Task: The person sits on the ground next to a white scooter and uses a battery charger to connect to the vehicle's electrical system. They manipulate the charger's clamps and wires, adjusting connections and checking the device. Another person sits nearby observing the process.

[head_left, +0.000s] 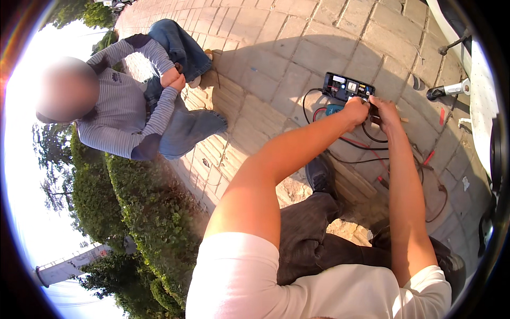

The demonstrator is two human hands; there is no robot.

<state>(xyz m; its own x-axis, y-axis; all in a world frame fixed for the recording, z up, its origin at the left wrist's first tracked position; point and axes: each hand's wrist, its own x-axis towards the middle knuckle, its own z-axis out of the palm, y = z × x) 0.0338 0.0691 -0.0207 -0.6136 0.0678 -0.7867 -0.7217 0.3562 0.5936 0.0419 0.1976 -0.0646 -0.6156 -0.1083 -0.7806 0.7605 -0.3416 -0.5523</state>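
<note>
A black rectangular device [336,84] with electronic parts showing lies on the pavement. My left hand [355,111] is closed at its lower right part, holding something small that I cannot make out. My right hand [384,111] is beside it, fingers closed on a dark object too hidden to name. A blue object [332,108] lies just under the device, partly behind my left hand. Black and red cables [366,148] run from around the device across the paving.
A person [122,95] in a striped top squats at left, hands together. A white vehicle [481,122] edges the right, with a silver-and-black cylindrical part [451,89] beside it. Red clips [383,182] lie on the paving [287,53]. A hedge [138,212] stands at lower left.
</note>
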